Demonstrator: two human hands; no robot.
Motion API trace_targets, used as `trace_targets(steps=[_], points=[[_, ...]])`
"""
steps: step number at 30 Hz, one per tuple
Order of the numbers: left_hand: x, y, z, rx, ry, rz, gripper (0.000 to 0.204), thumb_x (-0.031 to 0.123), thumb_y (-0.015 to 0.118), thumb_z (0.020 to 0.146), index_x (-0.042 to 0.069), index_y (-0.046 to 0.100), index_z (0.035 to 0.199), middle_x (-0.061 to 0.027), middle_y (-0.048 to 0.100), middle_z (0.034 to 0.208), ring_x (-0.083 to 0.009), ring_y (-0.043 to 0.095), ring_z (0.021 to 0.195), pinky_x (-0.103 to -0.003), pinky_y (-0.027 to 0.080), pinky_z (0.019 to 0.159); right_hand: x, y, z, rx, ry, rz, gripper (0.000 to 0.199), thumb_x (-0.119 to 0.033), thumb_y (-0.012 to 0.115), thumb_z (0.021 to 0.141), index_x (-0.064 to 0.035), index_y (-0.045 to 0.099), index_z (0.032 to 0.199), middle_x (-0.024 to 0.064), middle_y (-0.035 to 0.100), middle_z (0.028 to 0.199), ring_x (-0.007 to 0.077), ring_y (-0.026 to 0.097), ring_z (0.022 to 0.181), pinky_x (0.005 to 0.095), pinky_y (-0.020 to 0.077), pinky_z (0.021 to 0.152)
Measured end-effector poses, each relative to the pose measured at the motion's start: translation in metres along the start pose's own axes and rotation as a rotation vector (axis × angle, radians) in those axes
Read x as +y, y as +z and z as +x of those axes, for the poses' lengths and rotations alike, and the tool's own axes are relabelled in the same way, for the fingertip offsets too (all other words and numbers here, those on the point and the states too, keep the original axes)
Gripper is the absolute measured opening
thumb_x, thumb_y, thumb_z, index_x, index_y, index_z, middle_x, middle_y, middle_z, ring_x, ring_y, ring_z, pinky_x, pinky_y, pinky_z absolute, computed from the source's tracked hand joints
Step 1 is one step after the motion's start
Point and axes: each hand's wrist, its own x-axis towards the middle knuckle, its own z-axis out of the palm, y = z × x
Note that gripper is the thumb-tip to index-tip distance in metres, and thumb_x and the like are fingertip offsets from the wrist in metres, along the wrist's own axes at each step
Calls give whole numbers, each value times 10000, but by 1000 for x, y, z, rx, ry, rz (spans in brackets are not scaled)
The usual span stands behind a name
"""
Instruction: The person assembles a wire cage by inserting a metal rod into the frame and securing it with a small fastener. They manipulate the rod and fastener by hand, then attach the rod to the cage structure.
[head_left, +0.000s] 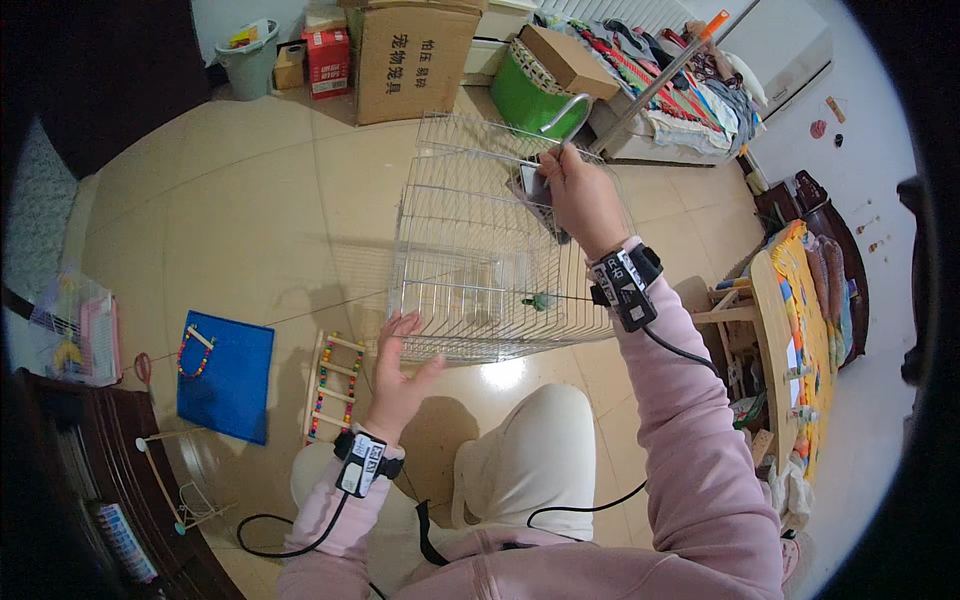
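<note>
A silvery wire pet cage (455, 225) hangs in front of me, tilted. My right hand (582, 200) is closed at its top, gripping the base of a curved metal hook (572, 112). Low on the cage's left side is my left hand (402, 385), its thumb and fingers spread; the fingertips are at the lower wire edge, and whether they touch it I cannot tell. A small green piece (540, 301) shows through the wires near the bottom of the cage. Behind my right hand, part of a dark flat object (535, 195) is visible through the bars.
A toy ladder with coloured beads (335, 388) lies left of my leg, beside a blue mat (222, 385) bearing a beaded swing. Further left is a wooden stand (160, 480). A large cardboard box (415, 65) and green tub (520, 90) stand behind; a wooden bed frame (775, 330) is at right.
</note>
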Motion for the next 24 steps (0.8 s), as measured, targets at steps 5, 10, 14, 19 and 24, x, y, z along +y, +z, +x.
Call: trace_targets(steps=[5,10,14,19,24], points=[[-15,0,-7,135,-361,-648,275,27,524,820,21,507,1095,-131,479,1207,-226,365,1189,-354,275,1001,-3,-2,-10,-7,30,-34,268,-299,406,898,-41,465,856,186,572,629,380,555,595,462,425,536],[-29,-12,-8,48,-202,-297,178,19,488,850,25,529,1024,-146,422,1260,-205,478,1076,-313,375,917,-5,3,-24,4,20,-46,261,-294,411,897,-43,464,847,176,575,623,373,557,582,462,428,524],[-34,-11,-11,125,-228,-266,158,3,487,846,7,530,998,-162,397,1270,-195,506,1028,-303,397,898,-5,9,-32,12,3,-56,250,-283,419,895,-42,459,841,164,577,611,358,560,559,446,431,503],[-37,-6,-17,254,-209,-223,114,67,540,844,-5,575,926,-105,513,1119,-167,472,1043,-282,387,886,-5,19,-38,18,-15,-55,246,-275,428,893,-42,455,817,155,570,574,342,557,515,430,428,460],[-37,-8,-18,265,-233,-17,92,41,583,802,-21,581,870,-105,530,1055,-170,521,960,-266,445,812,-3,26,-38,28,-54,-103,238,-279,438,887,-50,454,825,148,563,556,333,553,493,422,427,442]])
